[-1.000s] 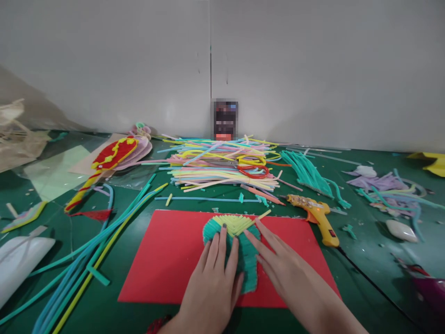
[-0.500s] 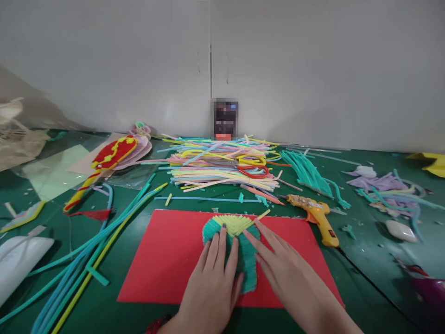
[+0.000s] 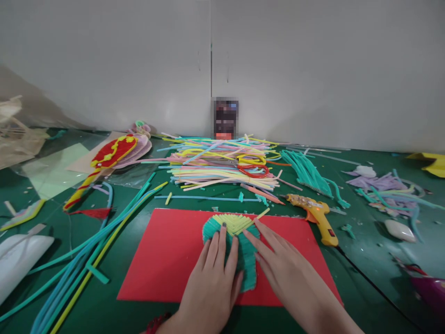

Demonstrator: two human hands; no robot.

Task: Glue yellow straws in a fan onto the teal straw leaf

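Observation:
On a red sheet [image 3: 167,260] lies a flat green and yellow piece [image 3: 248,266] covered with rows of pipe cleaners, its yellow strips meeting in a V at the top. My left hand [image 3: 212,276] rests on it, fingers stretched out over the green left half and up to the yellow part. My right hand [image 3: 281,260] lies at its right edge, fingers extended, the tips touching the end of a yellow pipe cleaner [image 3: 262,214] that sticks out past the upper right edge. Both palms cover part of the piece.
Behind the sheet lies a heap of pastel pipe cleaners [image 3: 222,178] with red-and-yellow-handled scissors [image 3: 253,171] on top. A yellow glue gun [image 3: 321,222] with a black cord is at right. Long pipe cleaners [image 3: 93,250] and a red-and-yellow fan [image 3: 114,153] are at left. A phone [image 3: 225,118] leans on the wall.

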